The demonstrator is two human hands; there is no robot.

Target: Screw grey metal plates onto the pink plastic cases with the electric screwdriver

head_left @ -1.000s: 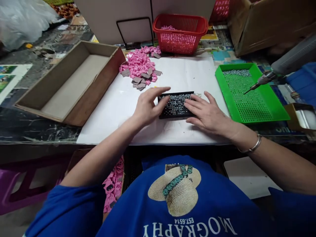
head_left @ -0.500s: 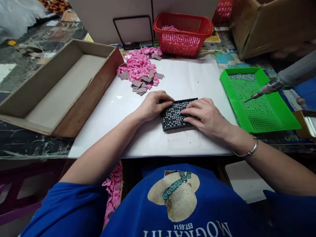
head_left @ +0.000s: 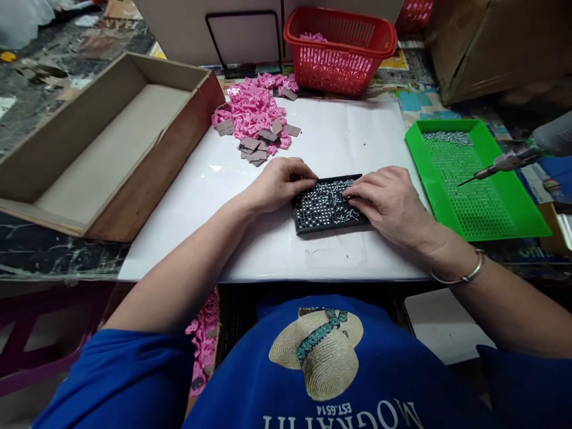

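Observation:
A small black perforated tray [head_left: 325, 208] covered with loose silver screws lies on the white table top [head_left: 268, 238] in front of me. My left hand [head_left: 279, 182] curls over the tray's left end, fingers bent onto its top corner. My right hand [head_left: 389, 199] rests on the tray's right side, fingertips pressing into the screws. Both hands are touching the tray, and neither lifts it.
A pile of pink plastic parts with grey squares [head_left: 258, 118] lies behind the tray. A red basket [head_left: 339, 44] stands at the back. An open wooden box [head_left: 107, 140] is at left. A green perforated tray [head_left: 473, 179] sits at right, an electric screwdriver [head_left: 513, 159] hanging over it.
Both hands went from flat and spread over the black tray to curled on its two ends. The view shifted slightly downward.

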